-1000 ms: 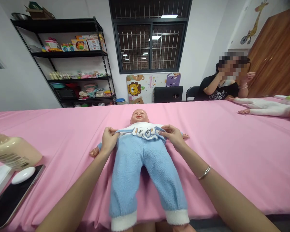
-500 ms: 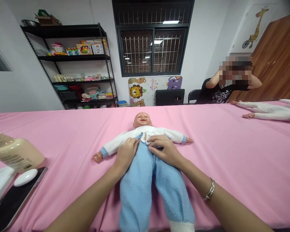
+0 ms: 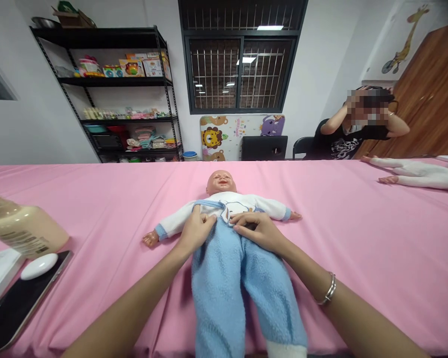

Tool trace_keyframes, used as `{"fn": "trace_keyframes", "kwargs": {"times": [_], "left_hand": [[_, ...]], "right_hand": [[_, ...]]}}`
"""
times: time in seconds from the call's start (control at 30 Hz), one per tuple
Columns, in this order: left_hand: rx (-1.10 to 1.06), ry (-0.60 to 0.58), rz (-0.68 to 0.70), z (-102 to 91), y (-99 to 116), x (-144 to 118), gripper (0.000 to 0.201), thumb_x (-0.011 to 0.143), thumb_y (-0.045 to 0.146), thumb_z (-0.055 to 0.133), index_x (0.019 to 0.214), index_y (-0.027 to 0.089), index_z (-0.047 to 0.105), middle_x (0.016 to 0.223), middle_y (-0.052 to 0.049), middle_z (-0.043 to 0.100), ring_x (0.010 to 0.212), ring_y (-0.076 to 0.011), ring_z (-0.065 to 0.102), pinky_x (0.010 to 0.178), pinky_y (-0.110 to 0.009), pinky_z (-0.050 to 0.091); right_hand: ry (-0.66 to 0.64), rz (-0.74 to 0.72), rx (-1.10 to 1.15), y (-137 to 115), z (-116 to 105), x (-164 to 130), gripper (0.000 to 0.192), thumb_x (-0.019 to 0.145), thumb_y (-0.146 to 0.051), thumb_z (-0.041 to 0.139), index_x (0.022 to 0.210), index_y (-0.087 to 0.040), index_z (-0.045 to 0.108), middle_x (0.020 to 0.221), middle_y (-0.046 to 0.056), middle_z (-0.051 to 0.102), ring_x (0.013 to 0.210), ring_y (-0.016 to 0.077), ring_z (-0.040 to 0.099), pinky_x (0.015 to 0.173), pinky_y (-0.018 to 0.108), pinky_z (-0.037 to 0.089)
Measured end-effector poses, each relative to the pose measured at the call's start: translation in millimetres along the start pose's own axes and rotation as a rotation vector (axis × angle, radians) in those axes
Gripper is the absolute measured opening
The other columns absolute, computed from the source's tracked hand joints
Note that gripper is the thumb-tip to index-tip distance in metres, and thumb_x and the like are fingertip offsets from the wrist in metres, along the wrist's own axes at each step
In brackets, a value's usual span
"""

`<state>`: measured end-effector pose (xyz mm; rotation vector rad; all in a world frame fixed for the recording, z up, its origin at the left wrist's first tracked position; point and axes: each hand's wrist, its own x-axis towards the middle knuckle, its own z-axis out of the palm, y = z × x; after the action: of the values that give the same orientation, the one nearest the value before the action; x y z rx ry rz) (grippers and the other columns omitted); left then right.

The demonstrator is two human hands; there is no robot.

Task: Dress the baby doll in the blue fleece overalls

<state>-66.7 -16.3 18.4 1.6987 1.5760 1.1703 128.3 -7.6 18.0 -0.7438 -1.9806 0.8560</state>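
So the whole work surface is a long table covered in a smooth pink cloth (image 3: 358,238), running edge to edge across the view with only a few soft creases. Lying face-up in the middle of it is a plastic baby doll (image 3: 221,183) in a white long-sleeved top with blue cuffs and fuzzy light-blue fleece trousers (image 3: 231,278), legs pointing toward the camera.

Both hands sit at the doll's waist. The left hand (image 3: 196,232) lies over the left side of the waistband with fingers curled, thumb up against the shirt hem. The right hand (image 3: 256,231) rests on the other side, fingers bent and pressing flat on the top of the trousers. Can't really tell if either one is actually pinching fabric or just pressing on it. There's a silver bangle (image 3: 326,291) on the right wrist.

Off to the left on the cloth: a beige pump bottle lying on its side (image 3: 24,231), a small white oval object (image 3: 39,266) resting on a flat black tablet-like slab (image 3: 18,303).

Far right, a second doll in white clothes (image 3: 414,174) lies on the table, and another person in a black T-shirt (image 3: 339,141) sits behind it with both hands up at their head.

Back wall has a black metal shelving rack (image 3: 112,84) full of colourful boxes and folded things, a barred dark window (image 3: 241,74), a cartoon animal play mat (image 3: 231,136) leaning under it, and a wooden door (image 3: 429,94) on the right.
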Motion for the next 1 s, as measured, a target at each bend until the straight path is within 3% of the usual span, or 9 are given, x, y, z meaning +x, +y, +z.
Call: {"fn": "trace_keyframes", "kwargs": {"times": [0.1, 0.2, 0.37, 0.47, 0.6, 0.73, 0.87, 0.93, 1.0], "left_hand": [[-0.134, 0.024, 0.034, -7.1, -0.8, 4.9, 0.032, 0.081, 0.046, 0.043, 0.074, 0.018, 0.057, 0.047, 0.005, 0.039, 0.045, -0.0123, 0.039, 0.046, -0.025, 0.028], [-0.070, 0.151, 0.151, -14.3, 1.0, 4.7, 0.041, 0.083, 0.047, 0.040, 0.054, 0.019, 0.048, 0.046, 0.003, 0.040, 0.047, -0.0117, 0.041, 0.051, -0.025, 0.033], [0.042, 0.308, 0.259, -21.8, -7.6, 12.7, 0.027, 0.083, 0.040, 0.045, 0.086, 0.019, 0.061, 0.086, -0.003, 0.062, 0.081, -0.0169, 0.055, 0.067, -0.025, 0.040], [-0.062, 0.251, 0.182, -23.5, -19.5, 24.0, 0.031, 0.082, 0.036, 0.043, 0.095, 0.016, 0.062, 0.094, -0.006, 0.063, 0.084, -0.0174, 0.055, 0.069, -0.026, 0.041], [-0.131, 0.115, 0.056, -25.2, -25.5, 30.4, 0.035, 0.079, 0.039, 0.047, 0.096, 0.013, 0.063, 0.063, 0.000, 0.055, 0.056, -0.0114, 0.047, 0.053, -0.023, 0.036], [-0.124, -0.089, 0.051, -25.8, -18.1, 26.2, 0.039, 0.076, 0.047, 0.052, 0.089, 0.013, 0.066, 0.048, 0.005, 0.041, 0.045, -0.0079, 0.034, 0.043, -0.021, 0.025], [-0.104, -0.342, 0.013, -29.7, -11.7, 22.2, 0.038, 0.072, 0.047, 0.057, 0.088, 0.015, 0.068, 0.055, 0.003, 0.050, 0.046, -0.0072, 0.034, 0.043, -0.021, 0.023], [-0.075, -0.327, 0.002, -34.4, -10.6, 21.8, 0.034, 0.069, 0.044, 0.060, 0.085, 0.015, 0.068, 0.059, 0.001, 0.056, 0.047, -0.0084, 0.039, 0.044, -0.021, 0.028], [0.031, -0.094, 0.075, -39.6, -9.4, 22.1, 0.026, 0.066, 0.039, 0.062, 0.076, 0.016, 0.068, 0.066, -0.001, 0.060, 0.055, -0.0109, 0.048, 0.049, -0.022, 0.036]], "right_hand": [[0.012, -0.029, -0.020, 0.5, 0.8, -0.4, 0.011, 0.076, -0.027, 0.058, 0.072, -0.020, 0.066, 0.095, 0.006, 0.069, 0.092, 0.0208, 0.062, 0.080, 0.034, 0.047], [0.015, -0.053, -0.044, 1.3, 0.7, -0.2, 0.010, 0.076, -0.026, 0.057, 0.074, -0.020, 0.066, 0.093, 0.006, 0.069, 0.091, 0.0203, 0.062, 0.078, 0.033, 0.048], [0.017, -0.078, -0.074, 0.8, 0.7, 0.3, 0.011, 0.077, -0.025, 0.056, 0.073, -0.021, 0.065, 0.092, 0.005, 0.069, 0.089, 0.0196, 0.063, 0.079, 0.033, 0.047], [0.018, -0.079, -0.088, 0.3, 0.8, 0.5, 0.011, 0.077, -0.024, 0.055, 0.073, -0.020, 0.065, 0.092, 0.006, 0.069, 0.088, 0.0190, 0.062, 0.079, 0.033, 0.047], [0.023, -0.103, -0.115, 0.4, 0.7, 0.7, 0.011, 0.077, -0.023, 0.055, 0.076, -0.021, 0.066, 0.091, 0.005, 0.069, 0.088, 0.0195, 0.062, 0.081, 0.035, 0.047], [0.023, -0.105, -0.133, 0.1, 0.6, 0.9, 0.011, 0.077, -0.022, 0.056, 0.077, -0.021, 0.066, 0.090, 0.005, 0.069, 0.090, 0.0194, 0.062, 0.084, 0.035, 0.046], [0.026, -0.118, -0.146, 0.0, 0.3, 1.0, 0.009, 0.077, -0.021, 0.057, 0.077, -0.020, 0.066, 0.090, 0.005, 0.069, 0.089, 0.0182, 0.062, 0.083, 0.033, 0.046], [0.034, -0.131, -0.155, 0.2, 0.7, 0.8, 0.009, 0.077, -0.020, 0.056, 0.077, -0.020, 0.065, 0.089, 0.005, 0.069, 0.088, 0.0177, 0.062, 0.081, 0.033, 0.047], [0.058, -0.163, -0.194, 0.2, 1.9, 0.5, 0.009, 0.077, -0.019, 0.056, 0.076, -0.019, 0.065, 0.088, 0.005, 0.069, 0.085, 0.0173, 0.062, 0.079, 0.033, 0.047]]}}
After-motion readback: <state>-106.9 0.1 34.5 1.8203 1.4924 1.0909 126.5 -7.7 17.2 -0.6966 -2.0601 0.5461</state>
